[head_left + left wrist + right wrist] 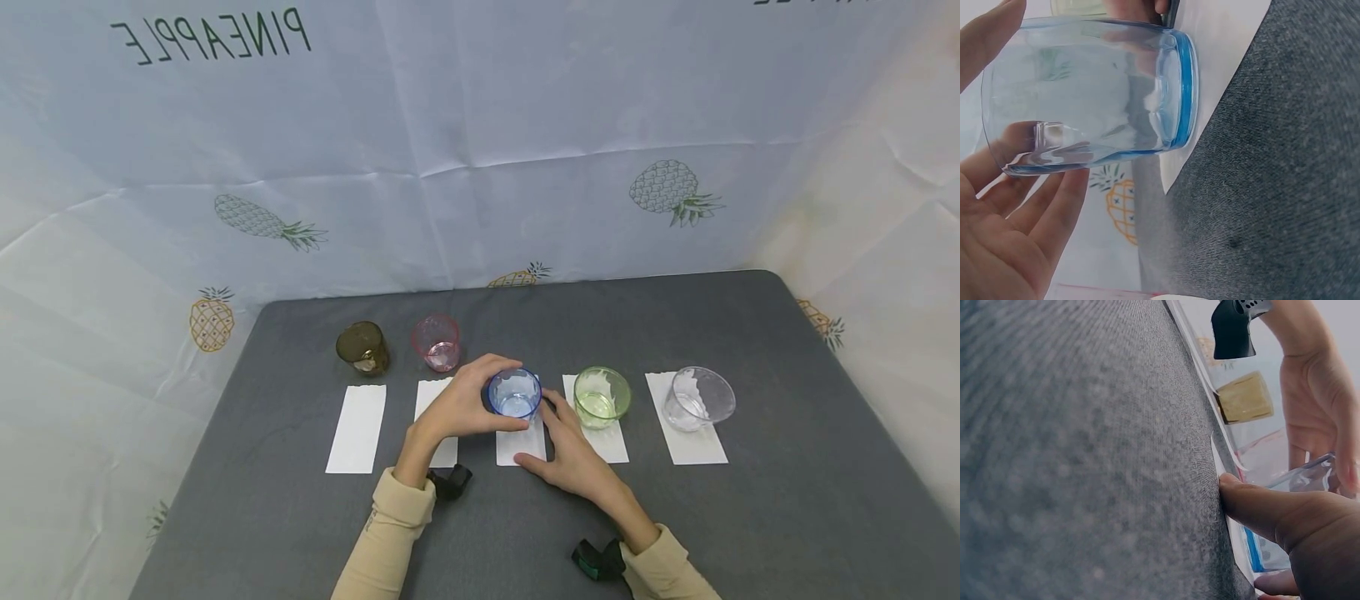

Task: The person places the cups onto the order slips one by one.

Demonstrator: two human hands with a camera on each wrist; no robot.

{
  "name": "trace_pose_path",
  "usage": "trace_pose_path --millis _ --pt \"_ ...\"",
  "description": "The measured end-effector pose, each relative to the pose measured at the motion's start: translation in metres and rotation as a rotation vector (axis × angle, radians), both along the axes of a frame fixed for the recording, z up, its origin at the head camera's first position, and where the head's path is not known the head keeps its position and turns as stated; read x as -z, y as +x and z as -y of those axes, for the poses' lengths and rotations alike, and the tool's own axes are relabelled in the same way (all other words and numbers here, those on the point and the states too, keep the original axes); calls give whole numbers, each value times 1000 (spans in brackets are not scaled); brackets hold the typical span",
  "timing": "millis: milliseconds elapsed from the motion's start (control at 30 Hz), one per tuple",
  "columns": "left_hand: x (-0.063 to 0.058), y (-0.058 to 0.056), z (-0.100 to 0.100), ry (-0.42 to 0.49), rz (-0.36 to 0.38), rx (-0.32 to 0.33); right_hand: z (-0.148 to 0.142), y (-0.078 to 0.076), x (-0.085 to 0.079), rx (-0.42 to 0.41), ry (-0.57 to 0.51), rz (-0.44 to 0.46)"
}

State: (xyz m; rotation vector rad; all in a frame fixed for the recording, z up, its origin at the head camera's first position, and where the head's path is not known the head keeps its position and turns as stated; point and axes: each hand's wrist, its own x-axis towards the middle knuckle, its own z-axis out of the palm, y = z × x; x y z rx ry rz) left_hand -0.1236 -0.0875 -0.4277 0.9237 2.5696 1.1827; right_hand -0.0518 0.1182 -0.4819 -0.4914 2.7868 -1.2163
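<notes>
A clear blue-tinted drinking glass point(514, 398) is over the middle white paper slip point(512, 450). My left hand point(463, 407) grips it from the left, thumb on the near side and fingers round the far side. In the left wrist view the glass's thick blue base point(1185, 87) is close over the paper. My right hand point(573, 458) lies to the right of the glass with fingers spread, the index finger by the glass's side. Its thumb point(1260, 506) rests at the slip's near part, seen in the right wrist view. Both palms are partly hidden.
A green glass point(602, 398) and a clear glass point(700, 400) stand on slips at right. Behind the left slips point(357, 429) are a brown glass point(363, 348) and a pink glass point(437, 343). A pineapple-print cloth point(450, 100) hangs behind the grey table point(262, 433).
</notes>
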Motion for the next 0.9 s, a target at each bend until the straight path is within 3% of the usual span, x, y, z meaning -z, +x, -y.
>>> trace_pose_path --millis 300,900 --pt "0 2 2 13 16 13 1 0 0 18 -6 28" --pt "3 8 2 24 54 -56 1 2 1 28 -2 29"
